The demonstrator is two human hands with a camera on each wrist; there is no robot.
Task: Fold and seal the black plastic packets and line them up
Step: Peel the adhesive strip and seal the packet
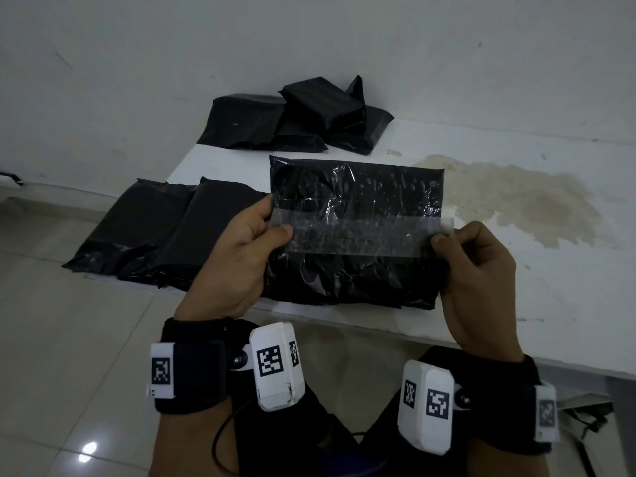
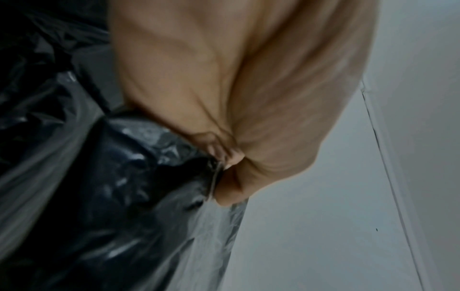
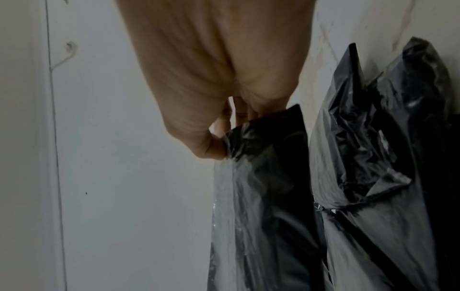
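I see a brownish stain [image 1: 509, 201] spread over the right part of the white bench [image 1: 516, 287], a pale wall [image 1: 309, 36] behind, and glossy floor tiles [image 1: 69, 339] at my left.

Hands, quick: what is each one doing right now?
Left hand: pinching the left end of the packet's clear flap.
Right hand: pinching the flap's right end.
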